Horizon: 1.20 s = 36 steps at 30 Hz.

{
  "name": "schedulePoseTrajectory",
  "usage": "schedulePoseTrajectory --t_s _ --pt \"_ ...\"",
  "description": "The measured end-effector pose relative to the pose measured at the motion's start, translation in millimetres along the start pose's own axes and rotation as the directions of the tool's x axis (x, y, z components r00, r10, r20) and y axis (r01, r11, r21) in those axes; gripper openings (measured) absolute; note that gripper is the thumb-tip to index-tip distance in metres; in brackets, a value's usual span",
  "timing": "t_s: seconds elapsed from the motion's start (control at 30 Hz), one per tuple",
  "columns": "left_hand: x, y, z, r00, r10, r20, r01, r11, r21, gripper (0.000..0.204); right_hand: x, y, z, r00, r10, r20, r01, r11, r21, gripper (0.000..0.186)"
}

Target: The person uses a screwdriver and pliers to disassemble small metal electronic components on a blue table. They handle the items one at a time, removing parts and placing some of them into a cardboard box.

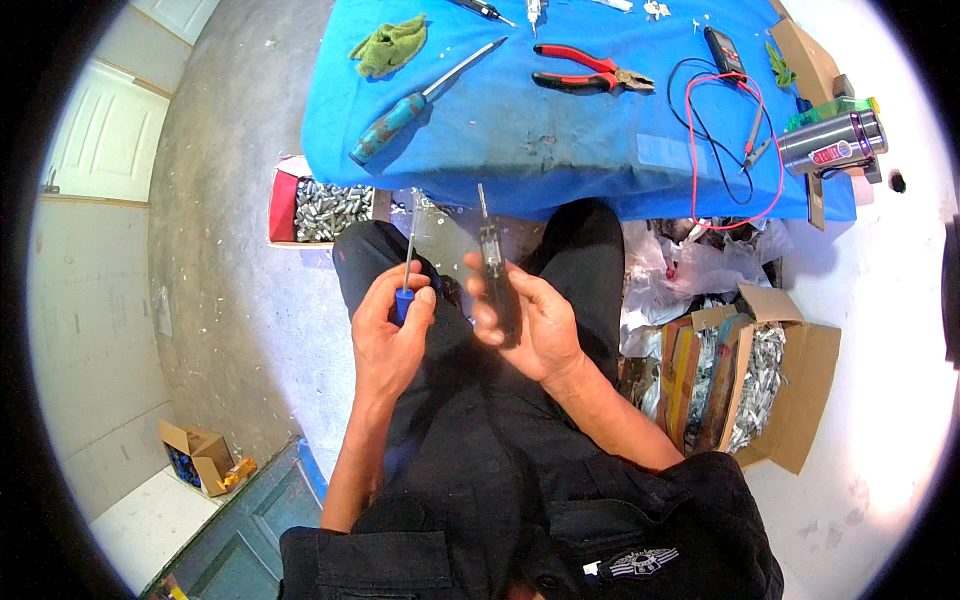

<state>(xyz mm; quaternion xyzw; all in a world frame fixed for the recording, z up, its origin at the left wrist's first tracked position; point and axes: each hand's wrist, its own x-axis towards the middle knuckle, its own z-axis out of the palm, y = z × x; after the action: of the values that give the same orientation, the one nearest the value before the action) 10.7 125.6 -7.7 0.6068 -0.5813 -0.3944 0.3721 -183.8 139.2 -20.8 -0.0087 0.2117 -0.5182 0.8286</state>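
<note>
Screwdriver with slim metal shaft and blue handle (404, 302): in my left hand (388, 338), handle within the grip, shaft standing up past the fingers toward the table.
Left-hand state: closed, thumb and fingers drawn in around the blue handle.
Slender dark tool with thin metal tip (496, 262): in my right hand (543, 322), lying against the inner side of the fingers, tip up and away from me; body blurred, exact kind cannot be told.
Right-hand state: half curled, fingers bent around the dark body, fingertips showing on its left.
Spacing: both shafts side by side, apart, neither touching the other.
Lap: both hands above my black trousers (590, 270), short of the blue cloth-covered table (470, 120).
Table, left: large screwdriver with worn teal handle (392, 128), below a crumpled green cloth (390, 48).
Table, middle: pliers with red-and-black handles (606, 72).
Table, right: black multimeter (722, 47) with red and black leads; silver metal flask (828, 145) at the edge.
Floor: red-sided box of small metal cylinders (283, 208) at left; open cardboard box of metal strips (808, 400) at right.
</note>
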Motion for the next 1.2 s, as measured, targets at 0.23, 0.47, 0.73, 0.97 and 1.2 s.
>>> schedulePoseTrajectory --t_s 0.23,0.47,0.73,0.97,1.2 --pt "-3 16 0 0.986 -0.130 0.106 0.133 0.991 -0.025 0.011 -1 -2 0 1.000 -0.025 0.015 0.025 0.999 -0.030 0.044" --pt "-16 23 5 0.965 0.172 0.197 -0.220 0.942 0.255 0.016 -4 -2 6 0.995 -0.103 -0.007 0.100 0.973 -0.206 0.044" --pt "-26 20 -1 0.943 0.138 0.304 -0.214 0.948 0.234 0.027 -4 1 5 0.980 -0.180 -0.079 0.152 0.949 -0.278 0.041" --pt "-29 6 -36 0.881 -0.249 0.402 0.439 0.749 -0.497 0.047 -5 -4 9 0.973 -0.199 -0.115 0.173 0.964 -0.202 0.038" --pt "-32 20 -21 0.956 -0.221 0.192 0.291 0.651 -0.701 0.047 -5 -4 18 0.976 -0.200 -0.081 0.184 0.968 -0.172 0.039"
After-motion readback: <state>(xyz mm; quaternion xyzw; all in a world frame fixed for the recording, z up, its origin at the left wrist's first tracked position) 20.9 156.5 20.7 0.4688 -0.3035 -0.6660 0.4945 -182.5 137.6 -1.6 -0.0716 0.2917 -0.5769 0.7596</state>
